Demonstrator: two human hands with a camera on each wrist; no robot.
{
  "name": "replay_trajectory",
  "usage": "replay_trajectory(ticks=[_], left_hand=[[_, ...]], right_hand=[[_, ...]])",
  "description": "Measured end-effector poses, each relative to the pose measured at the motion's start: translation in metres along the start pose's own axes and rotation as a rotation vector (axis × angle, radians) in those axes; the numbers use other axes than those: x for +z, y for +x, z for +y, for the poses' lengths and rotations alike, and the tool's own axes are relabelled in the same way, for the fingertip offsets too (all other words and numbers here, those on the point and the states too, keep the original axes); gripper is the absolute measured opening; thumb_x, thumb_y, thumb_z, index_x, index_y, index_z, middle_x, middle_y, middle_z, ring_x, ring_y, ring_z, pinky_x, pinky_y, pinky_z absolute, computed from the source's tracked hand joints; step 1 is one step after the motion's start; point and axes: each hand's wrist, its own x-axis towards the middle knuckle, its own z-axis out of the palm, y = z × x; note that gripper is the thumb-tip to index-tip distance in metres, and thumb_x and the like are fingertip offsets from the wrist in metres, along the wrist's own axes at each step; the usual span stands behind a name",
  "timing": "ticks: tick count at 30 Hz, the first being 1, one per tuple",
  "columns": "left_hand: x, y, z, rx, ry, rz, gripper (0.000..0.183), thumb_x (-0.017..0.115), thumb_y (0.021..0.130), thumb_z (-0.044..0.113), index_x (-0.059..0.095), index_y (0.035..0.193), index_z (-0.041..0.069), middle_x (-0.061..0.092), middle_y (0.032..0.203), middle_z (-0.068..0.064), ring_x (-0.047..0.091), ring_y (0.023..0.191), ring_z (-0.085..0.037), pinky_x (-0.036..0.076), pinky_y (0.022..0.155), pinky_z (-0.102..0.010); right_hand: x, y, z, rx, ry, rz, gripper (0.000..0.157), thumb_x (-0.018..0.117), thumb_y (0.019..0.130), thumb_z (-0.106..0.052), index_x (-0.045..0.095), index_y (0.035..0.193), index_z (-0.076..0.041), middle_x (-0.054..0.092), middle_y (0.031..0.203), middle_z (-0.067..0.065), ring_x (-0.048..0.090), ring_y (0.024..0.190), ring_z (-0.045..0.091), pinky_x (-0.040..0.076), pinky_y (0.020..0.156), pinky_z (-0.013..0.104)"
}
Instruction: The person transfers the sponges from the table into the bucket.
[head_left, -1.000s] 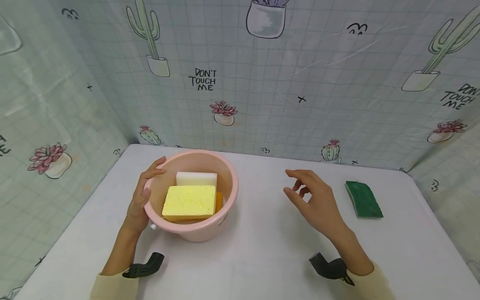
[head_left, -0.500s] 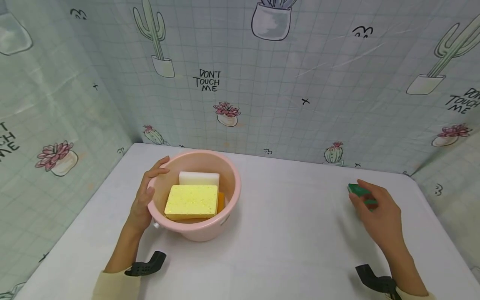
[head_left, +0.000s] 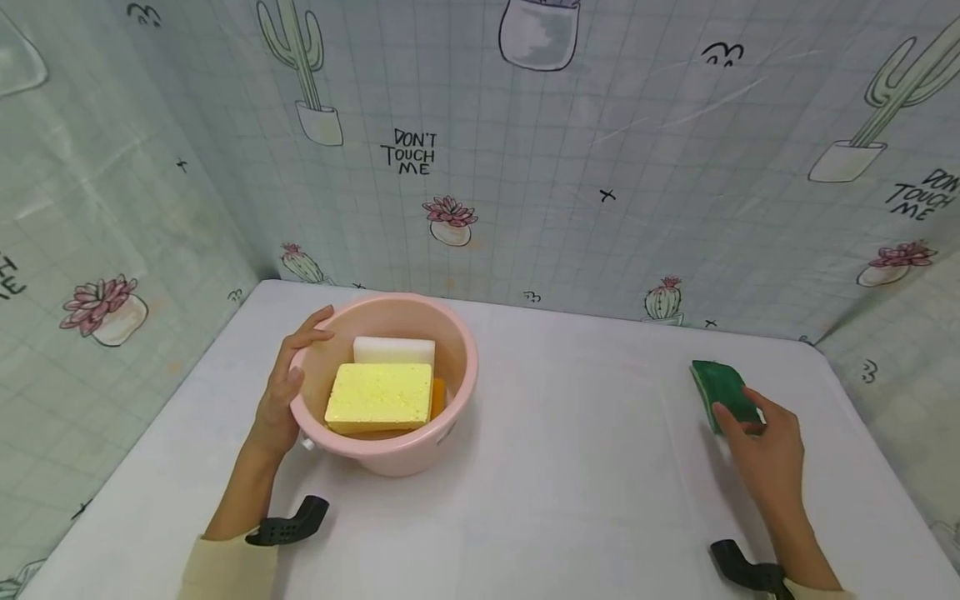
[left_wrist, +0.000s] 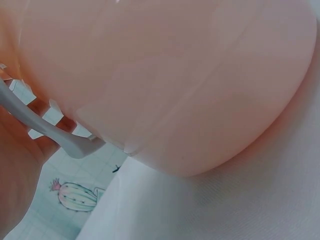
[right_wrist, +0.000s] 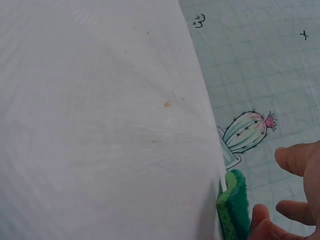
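My left hand (head_left: 279,404) grips the left side of a pink bucket (head_left: 397,457), its fingers over the rim. In the left wrist view, the bucket's grey handle (left_wrist: 42,125) crosses in front of that hand, and the fingers are partly hidden. Inside the bucket are a yellow sponge (head_left: 381,396), a white block (head_left: 393,350) and something orange (head_left: 438,398). At the right, a green scouring sponge (head_left: 720,387) lies on the table. My right hand (head_left: 768,454) hovers over its near end, thumb and fingers spread apart; the right wrist view shows the fingertips beside the sponge (right_wrist: 235,205).
A white-covered table (head_left: 570,467) fills the area between bucket and green sponge. Behind it hangs a pale cloth (head_left: 525,167) printed with cacti, and similar cloth walls stand at both sides. Each wrist wears a black camera mount (head_left: 288,525).
My right hand has moved right from mid-table to the green sponge, then drawn back slightly toward me, uncovering more of it. The left hand and bucket have stayed in place.
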Motion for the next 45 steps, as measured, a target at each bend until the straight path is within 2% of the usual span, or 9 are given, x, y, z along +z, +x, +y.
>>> replay_trajectory(ticks=[6, 9, 12, 14, 16, 21, 29, 37, 45], left_hand=[[0.0, 0.001, -0.001, -0.01, 0.007, 0.004, 0.046, 0.044, 0.092, 0.029, 0.043, 0.128, 0.002, 0.019, 0.155, -0.007, 0.015, 0.14, -0.028, 0.032, 0.106, -0.023], [0.0, 0.001, -0.001, -0.01, 0.007, 0.01, 0.045, 0.044, 0.092, 0.029, 0.043, 0.128, 0.002, 0.019, 0.155, -0.007, 0.015, 0.14, -0.028, 0.031, 0.106, -0.023], [0.0, 0.001, -0.001, -0.012, 0.003, 0.016, 0.045, 0.044, 0.092, 0.03, 0.045, 0.128, 0.003, 0.02, 0.155, -0.007, 0.015, 0.14, -0.028, 0.031, 0.106, -0.023], [-0.001, 0.0, -0.002, -0.011, 0.002, 0.016, 0.045, 0.044, 0.092, 0.03, 0.044, 0.127, 0.002, 0.019, 0.155, -0.007, 0.015, 0.14, -0.028, 0.031, 0.106, -0.023], [-0.001, 0.0, -0.002, -0.012, 0.006, 0.016, 0.045, 0.044, 0.092, 0.03, 0.044, 0.127, 0.001, 0.02, 0.155, -0.007, 0.015, 0.14, -0.028, 0.031, 0.106, -0.023], [0.001, 0.0, -0.002, -0.005, 0.011, 0.011, 0.049, 0.044, 0.092, 0.03, 0.04, 0.128, -0.004, 0.02, 0.155, -0.007, 0.015, 0.14, -0.028, 0.031, 0.106, -0.023], [0.002, 0.0, 0.0, -0.007, -0.014, 0.021, 0.044, 0.044, 0.092, 0.029, 0.045, 0.127, 0.002, 0.02, 0.155, -0.008, 0.015, 0.14, -0.027, 0.032, 0.105, -0.022], [0.002, 0.0, 0.002, 0.001, 0.001, 0.013, 0.045, 0.044, 0.093, 0.029, 0.044, 0.127, 0.001, 0.02, 0.155, -0.008, 0.014, 0.14, -0.028, 0.031, 0.106, -0.023], [0.003, 0.0, 0.003, -0.006, -0.01, 0.013, 0.046, 0.044, 0.092, 0.027, 0.042, 0.127, -0.002, 0.019, 0.155, -0.008, 0.015, 0.14, -0.028, 0.033, 0.105, -0.023]], right_hand=[[0.005, 0.0, 0.011, 0.067, 0.021, 0.001, 0.066, 0.066, 0.089, -0.033, 0.044, 0.138, 0.006, 0.047, 0.123, 0.028, 0.046, 0.059, -0.009, 0.039, 0.05, 0.013], [0.007, 0.0, 0.013, 0.119, 0.03, -0.018, 0.072, 0.067, 0.088, -0.036, 0.039, 0.14, 0.006, 0.039, 0.131, 0.029, 0.053, 0.062, 0.001, 0.041, 0.054, 0.016], [0.009, -0.001, 0.013, 0.184, 0.042, -0.042, 0.079, 0.066, 0.088, -0.039, 0.032, 0.144, 0.006, 0.025, 0.14, 0.033, 0.057, 0.097, 0.028, 0.049, 0.079, 0.037], [0.01, -0.001, 0.013, 0.223, 0.047, -0.056, 0.083, 0.065, 0.088, -0.04, 0.027, 0.145, 0.006, 0.016, 0.144, 0.033, 0.042, 0.116, 0.044, 0.041, 0.092, 0.054], [0.01, -0.001, 0.013, 0.244, 0.044, -0.066, 0.086, 0.065, 0.088, -0.04, 0.023, 0.146, 0.007, 0.013, 0.143, 0.035, 0.029, 0.125, 0.052, 0.03, 0.097, 0.065], [0.012, -0.002, 0.016, 0.257, 0.025, -0.057, 0.086, 0.066, 0.088, -0.036, 0.021, 0.147, 0.007, 0.013, 0.142, 0.036, 0.036, 0.12, 0.051, 0.03, 0.099, 0.062], [0.015, -0.004, 0.02, 0.246, 0.057, -0.039, 0.08, 0.063, 0.089, -0.032, 0.024, 0.145, 0.009, 0.017, 0.142, 0.036, 0.034, 0.121, 0.051, 0.03, 0.098, 0.061], [0.016, -0.001, 0.021, 0.267, 0.035, -0.033, 0.086, 0.064, 0.089, -0.033, 0.016, 0.146, 0.011, 0.018, 0.142, 0.038, 0.032, 0.122, 0.05, 0.027, 0.102, 0.063], [0.016, -0.001, 0.023, 0.267, 0.011, -0.031, 0.085, 0.065, 0.088, -0.032, 0.021, 0.143, 0.015, 0.015, 0.14, 0.038, 0.031, 0.123, 0.055, 0.026, 0.101, 0.064]])
